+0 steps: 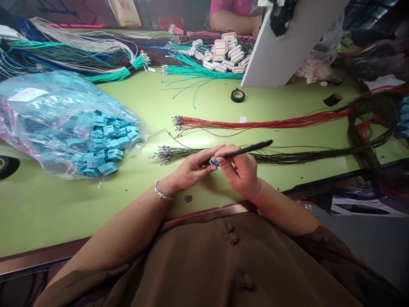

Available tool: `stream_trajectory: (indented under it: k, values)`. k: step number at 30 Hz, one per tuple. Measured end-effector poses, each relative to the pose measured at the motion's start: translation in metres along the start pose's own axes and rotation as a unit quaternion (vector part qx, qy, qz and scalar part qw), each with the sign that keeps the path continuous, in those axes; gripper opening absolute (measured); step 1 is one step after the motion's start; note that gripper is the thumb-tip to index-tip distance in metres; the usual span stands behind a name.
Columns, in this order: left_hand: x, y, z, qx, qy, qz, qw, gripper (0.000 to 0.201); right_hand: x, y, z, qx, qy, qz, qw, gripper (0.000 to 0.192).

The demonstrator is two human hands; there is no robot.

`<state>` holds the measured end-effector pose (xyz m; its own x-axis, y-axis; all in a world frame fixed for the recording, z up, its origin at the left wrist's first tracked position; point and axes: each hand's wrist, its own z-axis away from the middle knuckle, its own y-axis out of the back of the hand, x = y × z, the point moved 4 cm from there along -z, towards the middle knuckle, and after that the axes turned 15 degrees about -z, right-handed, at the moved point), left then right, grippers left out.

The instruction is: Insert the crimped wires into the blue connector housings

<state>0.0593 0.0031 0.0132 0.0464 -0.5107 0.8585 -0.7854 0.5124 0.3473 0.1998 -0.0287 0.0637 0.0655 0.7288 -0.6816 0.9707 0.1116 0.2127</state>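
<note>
Between the fingertips of my left hand (193, 169) is a small blue connector housing (214, 161), its holed face turned upward. My right hand (240, 171) is closed around a thin black pen-like tool (251, 149), whose free end points up to the right. The tool's other end meets the connector housing, though fingers partly cover the contact. Both hands are close together above the bench, just in front of a bundle of black wires (287, 157) with metal terminals. Red wires (255, 124) lie parallel behind them.
On the left, a clear plastic bag (64, 123) spills several blue housings (108, 168). Black tape rolls (237, 95) lie on the green bench (140, 204). White connectors (228, 65) are piled beside green wires (198, 71) and a grey panel (281, 55). Another person's arm (234, 22) is behind.
</note>
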Motion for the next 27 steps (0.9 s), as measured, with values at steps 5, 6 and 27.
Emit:
stream_trajectory:
  k: [5,6,27]
  values:
    - [-0.006,-0.001,0.001,0.002,0.011,0.000,1.000,0.052,0.002,-0.001,-0.002,-0.026,-0.012,0.016,0.999,0.005]
    - [-0.006,-0.001,0.001,0.004,0.006,-0.003,1.000,0.051,0.002,-0.001,-0.003,-0.033,-0.012,0.023,0.999,0.004]
    - [-0.012,0.002,0.001,0.169,0.074,0.038,0.982,0.045,0.009,-0.002,0.002,0.125,-0.127,-0.215,0.960,0.013]
